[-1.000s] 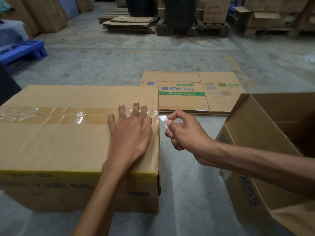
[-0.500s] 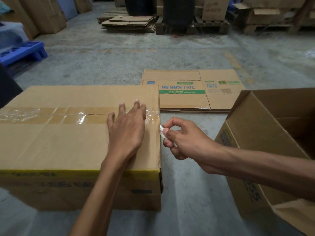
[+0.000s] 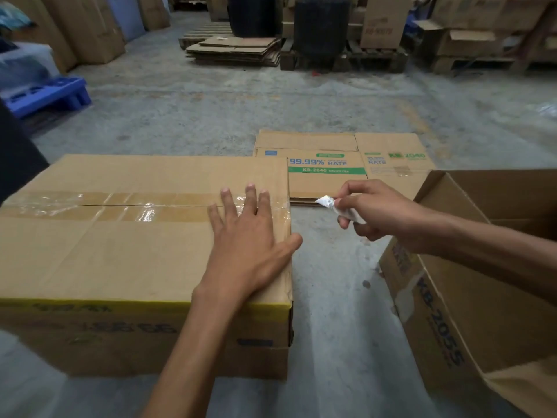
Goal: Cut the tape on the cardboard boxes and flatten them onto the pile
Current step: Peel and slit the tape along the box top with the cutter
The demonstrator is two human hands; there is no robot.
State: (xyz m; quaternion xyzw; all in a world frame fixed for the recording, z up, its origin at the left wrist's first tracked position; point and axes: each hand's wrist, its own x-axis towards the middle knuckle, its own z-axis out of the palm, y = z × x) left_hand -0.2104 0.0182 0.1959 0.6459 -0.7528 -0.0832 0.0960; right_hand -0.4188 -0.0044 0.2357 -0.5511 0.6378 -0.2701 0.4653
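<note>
While my left hand (image 3: 244, 245) lies flat with straight fingers (image 3: 250, 197) on the shut box (image 3: 120, 251), my right hand (image 3: 379, 212) pinches a small blade (image 3: 325, 202) just off the box's right edge. I should start at the tape (image 3: 135, 206) end and cut along the seam (away from my left fingers). The flat pile (image 3: 325, 182) lies on the floor behind. An open box (image 3: 482, 297) crowds my right arm.

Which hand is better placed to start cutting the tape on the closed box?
Right, most likely. The right hand pinches a small blade just off the right edge of the box, level with the tape. The left hand lies flat on the box top, holding nothing.
</note>
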